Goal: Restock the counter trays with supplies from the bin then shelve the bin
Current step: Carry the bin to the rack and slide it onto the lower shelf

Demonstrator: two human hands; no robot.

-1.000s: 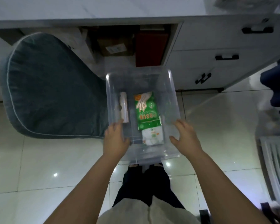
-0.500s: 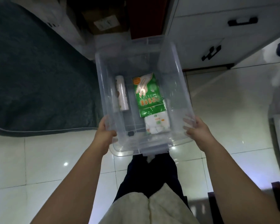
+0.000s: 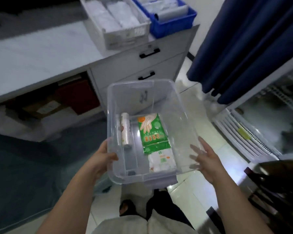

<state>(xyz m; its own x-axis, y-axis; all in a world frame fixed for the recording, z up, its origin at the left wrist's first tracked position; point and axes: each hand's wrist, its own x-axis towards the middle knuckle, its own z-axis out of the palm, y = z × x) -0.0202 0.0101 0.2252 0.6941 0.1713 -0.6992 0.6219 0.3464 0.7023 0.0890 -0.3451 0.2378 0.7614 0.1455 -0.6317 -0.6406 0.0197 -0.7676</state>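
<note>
You're holding the clear bin (image 3: 147, 127) in the air in front of the worktop (image 3: 41, 53), below and nearer you than its two trays. Left hand (image 3: 101, 158) grips the bin's left wall, thumb hooked over the rim. Right hand (image 3: 205, 159) presses flat on the right wall, fingers spread. In the bin: a roll (image 3: 125, 130) by the left wall, a green glove pack (image 3: 151, 132) at centre, a white pack (image 3: 161, 160) touching its near end. White tray (image 3: 125, 33) and blue tray (image 3: 172, 26) sit side by side on the worktop's right end.
</note>
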